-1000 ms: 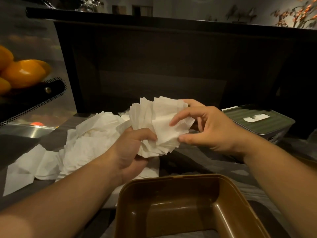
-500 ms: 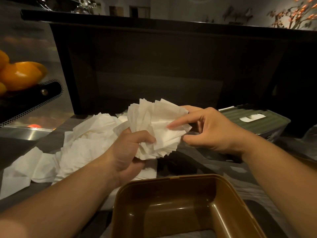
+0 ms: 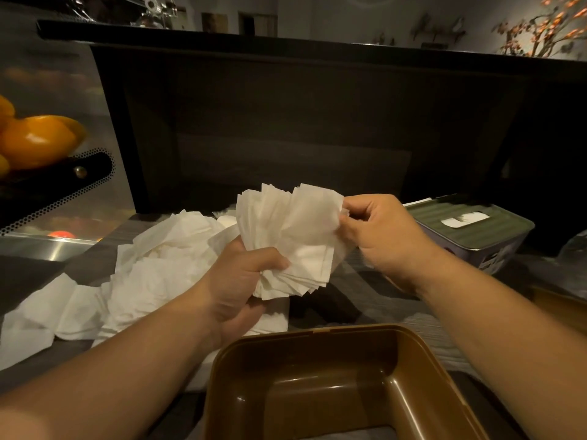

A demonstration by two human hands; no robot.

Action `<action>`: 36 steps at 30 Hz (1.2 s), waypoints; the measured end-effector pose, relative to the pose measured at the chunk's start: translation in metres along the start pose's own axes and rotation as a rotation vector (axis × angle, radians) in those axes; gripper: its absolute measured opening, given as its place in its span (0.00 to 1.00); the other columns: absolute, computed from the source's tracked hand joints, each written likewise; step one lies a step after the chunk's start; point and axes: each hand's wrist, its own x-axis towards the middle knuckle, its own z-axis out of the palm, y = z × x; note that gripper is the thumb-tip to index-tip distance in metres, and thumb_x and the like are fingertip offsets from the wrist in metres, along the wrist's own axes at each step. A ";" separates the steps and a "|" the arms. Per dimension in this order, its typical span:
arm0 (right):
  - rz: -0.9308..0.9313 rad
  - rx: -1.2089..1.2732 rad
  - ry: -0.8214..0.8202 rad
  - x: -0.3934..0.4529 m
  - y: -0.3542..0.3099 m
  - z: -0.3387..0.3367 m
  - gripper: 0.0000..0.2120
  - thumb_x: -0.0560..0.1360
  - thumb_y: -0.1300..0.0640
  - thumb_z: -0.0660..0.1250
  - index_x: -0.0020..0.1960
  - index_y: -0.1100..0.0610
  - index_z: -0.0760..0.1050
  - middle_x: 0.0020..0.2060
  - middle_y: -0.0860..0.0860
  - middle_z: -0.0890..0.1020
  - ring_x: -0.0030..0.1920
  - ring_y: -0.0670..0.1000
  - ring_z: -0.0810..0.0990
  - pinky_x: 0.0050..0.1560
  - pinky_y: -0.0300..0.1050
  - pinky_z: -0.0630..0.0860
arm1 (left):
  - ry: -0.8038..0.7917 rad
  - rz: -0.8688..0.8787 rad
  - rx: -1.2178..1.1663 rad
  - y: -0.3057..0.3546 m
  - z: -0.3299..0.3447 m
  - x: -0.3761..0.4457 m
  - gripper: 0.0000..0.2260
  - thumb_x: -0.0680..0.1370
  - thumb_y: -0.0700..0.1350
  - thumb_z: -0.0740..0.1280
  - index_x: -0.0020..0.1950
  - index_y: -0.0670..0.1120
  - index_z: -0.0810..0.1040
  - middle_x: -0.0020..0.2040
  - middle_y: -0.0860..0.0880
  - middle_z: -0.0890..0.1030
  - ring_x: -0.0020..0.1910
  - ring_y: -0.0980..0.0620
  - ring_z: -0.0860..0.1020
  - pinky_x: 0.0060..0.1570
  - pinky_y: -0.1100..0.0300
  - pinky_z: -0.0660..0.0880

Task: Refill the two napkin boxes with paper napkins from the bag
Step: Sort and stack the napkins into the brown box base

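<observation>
Left hand (image 3: 236, 281) is gripping the fanned napkin stack (image 3: 292, 242) at its lower corner, above the counter; right hand (image 3: 378, 233) is pinching the top right edge. We are judging the fan needs squaring before it is going into the open brown box (image 3: 317, 376), near us. Loose napkins (image 3: 152, 268) are lying heaped to the left. The lidded green box (image 3: 470, 230) is sitting far right. Oranges (image 3: 35, 141) are resting far left on the dark counter (image 3: 333, 300).

Two napkin boxes (one brown (image 3: 320, 350), one green-lidded (image 3: 476, 230)), two hands (image 3: 241, 281) (image 3: 381, 236).
</observation>
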 end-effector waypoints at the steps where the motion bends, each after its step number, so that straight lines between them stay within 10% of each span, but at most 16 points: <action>1: -0.006 -0.029 0.029 0.001 0.002 0.000 0.08 0.80 0.60 0.68 0.51 0.55 0.86 0.49 0.48 0.87 0.51 0.45 0.85 0.45 0.40 0.83 | -0.004 0.000 0.003 0.000 0.000 0.000 0.19 0.75 0.29 0.61 0.56 0.49 0.78 0.45 0.46 0.86 0.44 0.46 0.85 0.47 0.48 0.81; 6: -0.088 -0.192 -0.071 0.002 0.011 0.000 0.08 0.73 0.57 0.77 0.52 0.51 0.86 0.55 0.42 0.82 0.60 0.46 0.80 0.59 0.49 0.82 | 0.008 -0.014 -0.043 0.000 0.001 -0.001 0.15 0.76 0.32 0.61 0.56 0.48 0.79 0.44 0.45 0.86 0.41 0.46 0.85 0.35 0.53 0.81; 10: -0.061 -0.172 -0.215 -0.003 0.010 -0.004 0.15 0.69 0.51 0.77 0.56 0.43 0.85 0.55 0.38 0.78 0.62 0.43 0.77 0.63 0.49 0.80 | 0.041 -0.012 -0.068 0.001 0.001 -0.001 0.16 0.77 0.36 0.62 0.62 0.49 0.78 0.52 0.43 0.85 0.51 0.42 0.84 0.52 0.45 0.80; 20: 0.067 -0.117 0.092 0.004 0.009 0.007 0.11 0.84 0.55 0.62 0.53 0.48 0.83 0.51 0.46 0.85 0.55 0.50 0.83 0.55 0.51 0.83 | 0.051 -0.038 -0.049 0.000 0.001 0.000 0.16 0.74 0.31 0.62 0.55 0.48 0.78 0.42 0.46 0.86 0.46 0.43 0.83 0.45 0.50 0.81; 27: 0.310 0.290 0.206 0.004 0.006 0.006 0.12 0.83 0.50 0.61 0.62 0.52 0.78 0.58 0.54 0.83 0.57 0.57 0.83 0.53 0.53 0.84 | 0.120 -0.026 -0.265 0.003 -0.004 0.000 0.24 0.68 0.32 0.66 0.62 0.46 0.77 0.55 0.40 0.83 0.53 0.38 0.82 0.45 0.48 0.82; 30: 0.422 0.429 -0.045 0.000 0.006 -0.003 0.25 0.78 0.39 0.64 0.66 0.55 0.77 0.59 0.58 0.84 0.59 0.59 0.84 0.61 0.58 0.81 | 0.075 -0.014 -0.351 0.005 -0.007 0.000 0.25 0.66 0.33 0.65 0.64 0.42 0.76 0.59 0.38 0.81 0.59 0.34 0.79 0.55 0.46 0.80; 36: 0.282 0.464 -0.075 0.003 0.005 0.004 0.17 0.78 0.59 0.69 0.66 0.58 0.77 0.58 0.55 0.85 0.58 0.55 0.85 0.58 0.54 0.82 | 0.025 -0.043 -0.269 0.002 -0.007 0.000 0.28 0.68 0.34 0.64 0.68 0.45 0.73 0.60 0.39 0.82 0.59 0.37 0.80 0.59 0.45 0.77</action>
